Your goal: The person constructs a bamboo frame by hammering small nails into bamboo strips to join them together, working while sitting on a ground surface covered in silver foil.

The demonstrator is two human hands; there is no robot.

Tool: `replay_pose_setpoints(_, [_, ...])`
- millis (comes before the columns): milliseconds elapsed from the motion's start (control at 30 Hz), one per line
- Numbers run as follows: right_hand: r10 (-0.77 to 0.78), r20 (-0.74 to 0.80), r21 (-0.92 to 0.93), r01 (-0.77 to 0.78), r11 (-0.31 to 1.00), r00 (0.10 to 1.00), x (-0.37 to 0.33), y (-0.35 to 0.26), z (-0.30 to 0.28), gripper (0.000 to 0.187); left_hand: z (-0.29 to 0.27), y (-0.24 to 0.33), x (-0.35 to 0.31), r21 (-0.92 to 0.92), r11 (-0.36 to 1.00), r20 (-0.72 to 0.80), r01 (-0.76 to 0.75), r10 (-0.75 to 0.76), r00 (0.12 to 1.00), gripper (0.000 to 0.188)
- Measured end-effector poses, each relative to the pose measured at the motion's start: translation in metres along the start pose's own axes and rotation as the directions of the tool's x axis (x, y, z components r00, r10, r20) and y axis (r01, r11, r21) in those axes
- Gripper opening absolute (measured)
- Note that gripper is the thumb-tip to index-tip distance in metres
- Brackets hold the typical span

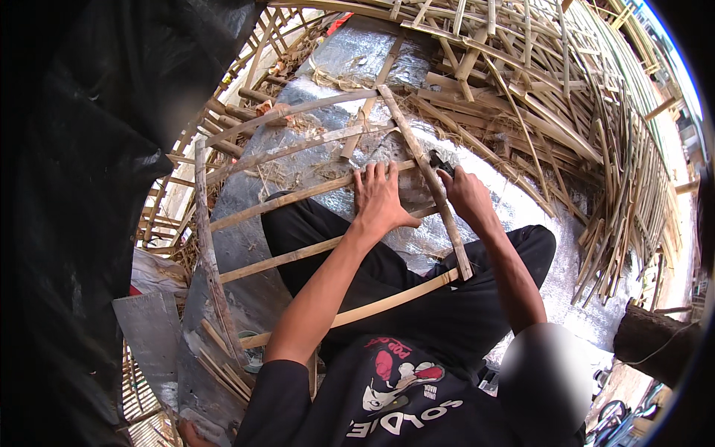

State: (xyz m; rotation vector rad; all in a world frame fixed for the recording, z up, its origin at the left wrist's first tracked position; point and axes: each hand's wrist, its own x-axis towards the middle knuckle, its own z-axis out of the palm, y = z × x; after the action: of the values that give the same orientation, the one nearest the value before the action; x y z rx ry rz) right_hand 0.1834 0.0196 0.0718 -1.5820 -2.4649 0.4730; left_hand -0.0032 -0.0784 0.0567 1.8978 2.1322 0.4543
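A ladder-like frame of bamboo slats (283, 258) lies across my lap, with several crosspieces between two side rails. My left hand (380, 197) is spread over the frame's middle, fingertips on one crosspiece and thumb out by the one below it. Just beyond the right-hand rail (426, 167), my right hand (471, 197) is closed round a small black tool (441, 162). The tool's head touches or nearly touches that rail near a crosspiece end. My fingers and the rail hide much of it, so its kind is unclear.
A silvery foil sheet (514, 190) covers the ground around my crossed legs. Split bamboo strips (551, 112) are heaped at the far right. Black sheeting (82, 223) hangs on the left beside a bamboo lattice (167, 201). A dark log (655, 339) lies at right.
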Motion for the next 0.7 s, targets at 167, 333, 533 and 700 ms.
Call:
replay_pose_setpoints(167, [0.059,-0.132,0.296,-0.018,0.955,0.990,-0.012,-0.027,-0.030,0.052,-0.006,-0.003,-0.003,0.019,1.000,0.014,0.025,-0.025,1.000,0.130])
replay_pose_setpoints(333, [0.033,-0.017,0.142,-0.030,0.989,0.999,-0.002,-0.010,0.012,0.056,-0.003,0.000,0.003,-0.003,1.000,-0.009,-0.004,0.004,1.000,0.128])
replay_pose_setpoints(533, [0.057,-0.159,0.368,0.005,0.930,0.986,-0.003,-0.038,-0.037,0.052,-0.001,-0.004,-0.004,0.042,0.999,-0.067,-0.012,0.015,0.998,0.127])
replay_pose_setpoints(700, [0.013,-0.006,0.105,-0.012,0.994,1.000,0.002,-0.005,0.010,0.057,-0.001,-0.002,0.003,-0.008,1.000,-0.018,-0.003,0.003,1.000,0.127])
